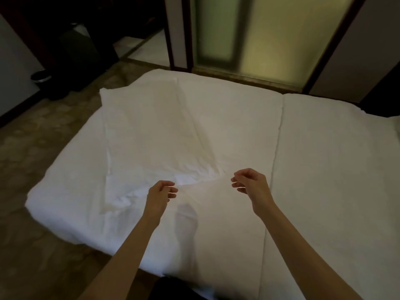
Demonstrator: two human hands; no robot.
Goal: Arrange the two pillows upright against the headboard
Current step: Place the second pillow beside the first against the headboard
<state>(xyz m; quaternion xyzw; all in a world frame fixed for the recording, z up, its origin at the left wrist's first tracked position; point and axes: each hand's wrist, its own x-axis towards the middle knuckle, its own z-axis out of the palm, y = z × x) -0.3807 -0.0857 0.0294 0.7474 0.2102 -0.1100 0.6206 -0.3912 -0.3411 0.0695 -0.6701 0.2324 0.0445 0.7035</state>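
Note:
A white bed fills the view. On its left half lies a flat, creased white cloth, spread diagonally. My left hand hovers just over the near corner of that cloth, fingers loosely curled and holding nothing. My right hand hangs about a hand's width to the right, also empty with its fingers apart. I cannot make out any plump pillow or a headboard. A small white shape shows at the far right edge, and I cannot tell what it is.
A long seam splits the bedding into a left and a right part. Patterned floor runs along the bed's left side. A small round bin and dark furniture stand at the back left, a frosted glass door behind the bed.

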